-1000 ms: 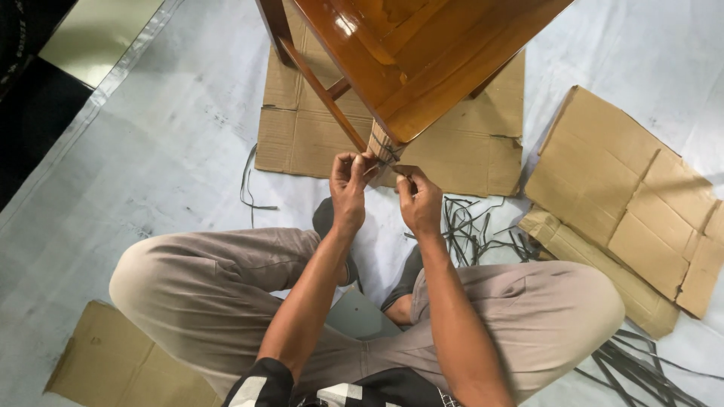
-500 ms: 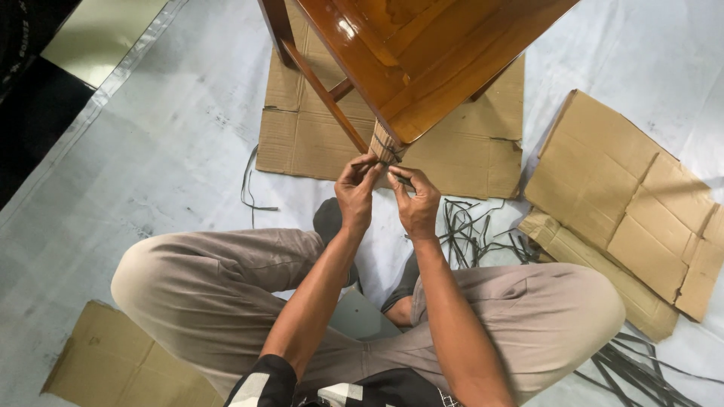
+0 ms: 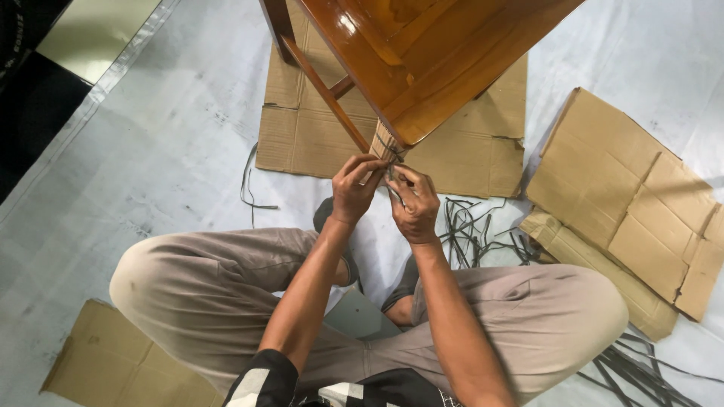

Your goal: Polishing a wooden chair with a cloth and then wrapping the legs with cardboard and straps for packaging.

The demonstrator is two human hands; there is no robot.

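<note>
1. A pale grey sheet (image 3: 151, 151) covers the floor, scuffed and faintly wrinkled, lit evenly from above.
2. Flattened brown cardboard (image 3: 309, 128) lies beyond the grip, under the polished wooden furniture (image 3: 422, 53), whose glossy top catches a highlight.
3. More folded cardboard pieces (image 3: 633, 203) spread to the right of the grip; another piece (image 3: 113, 369) sits near left.
4. Loose dark strips (image 3: 475, 230) litter the sheet just right of the grip.
5. A dark floor area (image 3: 30, 113) borders the far left.

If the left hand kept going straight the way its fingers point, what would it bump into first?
Probably the cardboard-wrapped table leg: the left hand points up and right at it, fingertips already at the dark strap there. Depth is hard to judge from above.
</note>
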